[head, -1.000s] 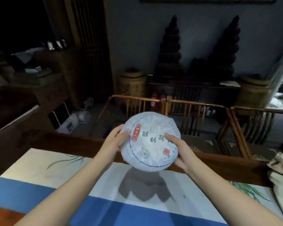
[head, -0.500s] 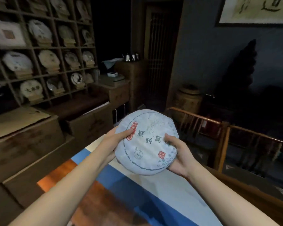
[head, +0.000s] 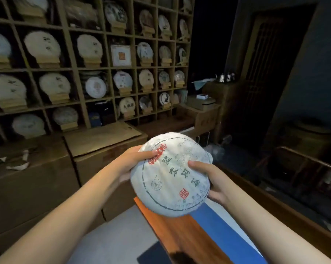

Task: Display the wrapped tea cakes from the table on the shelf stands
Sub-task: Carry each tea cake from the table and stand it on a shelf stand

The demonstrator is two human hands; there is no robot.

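Observation:
A round tea cake in white paper with red seals and dark characters is held up in front of me. My left hand grips its upper left rim, thumb on the printed face. My right hand grips its right side, thumb on the face, fingers behind. The wooden shelf fills the upper left, a grid of compartments where several wrapped cakes lean on small wooden stands. The table end, orange wood with a blue runner, lies below the cake.
Cardboard boxes are stacked along the foot of the shelf. A low cabinet with small boxes stands at the shelf's right end. A wooden chair rail and dark doorway are on the right. Pale floor lies between table and boxes.
The view has swung left from the chairs and back wall to face the shelf. The cake stays in both hands and now sits over the table's end, closer to the shelf.

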